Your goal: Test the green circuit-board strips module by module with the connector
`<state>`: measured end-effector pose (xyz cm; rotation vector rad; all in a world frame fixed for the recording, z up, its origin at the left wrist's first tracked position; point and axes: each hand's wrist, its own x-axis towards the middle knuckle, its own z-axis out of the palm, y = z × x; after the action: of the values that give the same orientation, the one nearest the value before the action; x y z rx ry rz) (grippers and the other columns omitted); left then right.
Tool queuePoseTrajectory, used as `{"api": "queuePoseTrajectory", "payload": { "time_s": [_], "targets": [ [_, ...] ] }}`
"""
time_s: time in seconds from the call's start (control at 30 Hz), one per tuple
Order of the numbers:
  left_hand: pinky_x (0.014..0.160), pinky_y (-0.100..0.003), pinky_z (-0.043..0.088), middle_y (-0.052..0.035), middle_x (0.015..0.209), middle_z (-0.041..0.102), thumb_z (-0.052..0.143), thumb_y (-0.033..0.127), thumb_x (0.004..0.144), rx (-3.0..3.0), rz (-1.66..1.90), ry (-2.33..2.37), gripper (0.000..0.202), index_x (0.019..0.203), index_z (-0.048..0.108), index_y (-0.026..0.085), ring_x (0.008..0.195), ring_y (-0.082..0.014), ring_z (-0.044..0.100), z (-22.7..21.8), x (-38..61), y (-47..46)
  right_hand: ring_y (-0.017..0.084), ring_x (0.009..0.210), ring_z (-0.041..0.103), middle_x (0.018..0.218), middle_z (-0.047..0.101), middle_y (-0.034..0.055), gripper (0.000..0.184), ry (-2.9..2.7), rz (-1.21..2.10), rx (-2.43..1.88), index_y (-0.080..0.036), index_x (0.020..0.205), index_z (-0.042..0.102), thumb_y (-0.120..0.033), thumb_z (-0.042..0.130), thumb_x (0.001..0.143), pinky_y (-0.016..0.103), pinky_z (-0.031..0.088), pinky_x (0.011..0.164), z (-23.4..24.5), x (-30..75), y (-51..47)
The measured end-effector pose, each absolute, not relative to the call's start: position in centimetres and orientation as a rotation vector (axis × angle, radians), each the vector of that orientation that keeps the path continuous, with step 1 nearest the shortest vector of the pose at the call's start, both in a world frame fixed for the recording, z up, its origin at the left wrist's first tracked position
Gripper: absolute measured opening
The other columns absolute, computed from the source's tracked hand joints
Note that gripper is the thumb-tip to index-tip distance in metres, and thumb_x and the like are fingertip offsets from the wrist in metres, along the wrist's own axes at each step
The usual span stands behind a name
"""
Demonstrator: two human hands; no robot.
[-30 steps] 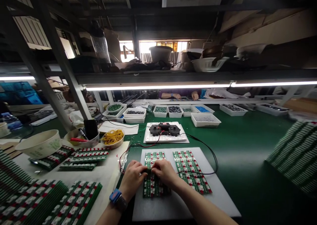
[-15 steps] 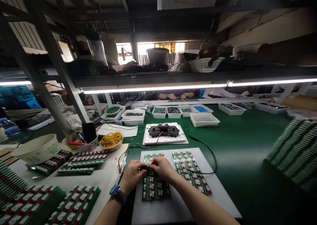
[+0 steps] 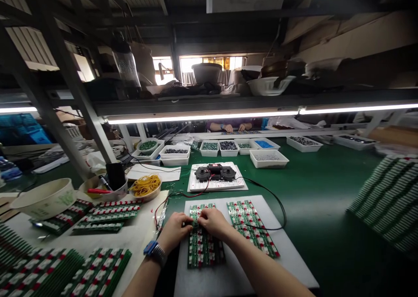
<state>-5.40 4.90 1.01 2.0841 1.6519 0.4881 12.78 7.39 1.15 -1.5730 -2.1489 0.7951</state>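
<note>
Both my hands rest on a green circuit board panel (image 3: pixel 204 251) lying on a white mat (image 3: pixel 287 262). My left hand (image 3: pixel 173 231), with a blue-strapped watch on the wrist, has its fingers curled and pinched at the panel's left upper edge. My right hand (image 3: pixel 212 222) is curled too, its fingertips pressed together on the panel's upper part, close to the left hand. What the fingers pinch is too small to name. A second panel (image 3: pixel 253 227) lies to the right, crossed by a black wire (image 3: pixel 277 210).
A black fixture (image 3: pixel 215 173) on a white tray sits behind the mat. White bins (image 3: pixel 269 158) of small parts line the back. Stacks of panels lie at left (image 3: pixel 98 216) and far right (image 3: pixel 388 201). A bowl of yellow rubber bands (image 3: pixel 146 186) stands at left. Another person's hands (image 3: pixel 233 127) work across the bench.
My hands have shifted slightly up the panel, toward its far end, staying close together. The view has tilted a little.
</note>
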Motion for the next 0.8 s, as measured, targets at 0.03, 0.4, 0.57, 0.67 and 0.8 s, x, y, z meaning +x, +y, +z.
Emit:
{"api": "queuePoseTrajectory", "payload": {
  "time_s": [0.03,0.4,0.57,0.67,0.8],
  "targets": [
    [0.091,-0.033,0.043,-0.0045,0.094,0.071,0.061,0.026,0.078,2.085,0.484,1.653,0.026,0.098,0.076,0.021,0.098,-0.0242,0.057,1.0,-5.4,4.9,0.016,0.076,0.063,0.083,0.076,0.0039,0.015,-2.149,0.792,-1.59,-0.019,0.082,0.076,-0.023,0.061,0.082,0.023,0.034,0.062,1.2,12.7,7.4],
    [0.09,-0.033,0.041,-0.0039,0.092,0.07,0.058,0.026,0.076,2.065,0.466,1.662,0.027,0.095,0.076,0.022,0.097,-0.0238,0.056,1.0,-5.2,4.8,0.021,0.084,0.066,0.087,0.076,0.006,0.023,-2.116,0.654,-1.661,-0.021,0.083,0.074,-0.039,0.061,0.086,0.025,0.037,0.07,1.3,11.6,6.7],
    [0.092,-0.034,0.041,-0.0043,0.094,0.07,0.055,0.028,0.077,2.066,0.549,1.645,0.028,0.096,0.075,0.022,0.098,-0.0241,0.056,0.7,-5.1,4.4,0.023,0.086,0.067,0.087,0.076,0.0057,0.022,-2.096,0.627,-1.712,-0.022,0.083,0.073,-0.041,0.063,0.085,0.026,0.038,0.071,1.2,11.3,6.5],
    [0.092,-0.035,0.041,-0.0046,0.095,0.069,0.054,0.027,0.077,2.071,0.575,1.642,0.029,0.097,0.075,0.022,0.099,-0.0245,0.056,0.0,-5.3,4.4,0.023,0.089,0.066,0.088,0.076,0.0055,0.02,-2.104,0.601,-1.675,-0.022,0.084,0.073,-0.038,0.06,0.087,0.027,0.037,0.072,0.9,11.4,6.4],
    [0.093,-0.035,0.041,-0.0042,0.094,0.069,0.054,0.026,0.078,2.082,0.619,1.626,0.028,0.096,0.074,0.022,0.099,-0.0241,0.056,-0.8,-5.4,4.7,0.024,0.091,0.064,0.09,0.075,0.0053,0.017,-2.075,0.551,-1.656,-0.022,0.085,0.072,-0.034,0.06,0.089,0.028,0.037,0.075,0.2,11.4,6.0]
  ]
}}
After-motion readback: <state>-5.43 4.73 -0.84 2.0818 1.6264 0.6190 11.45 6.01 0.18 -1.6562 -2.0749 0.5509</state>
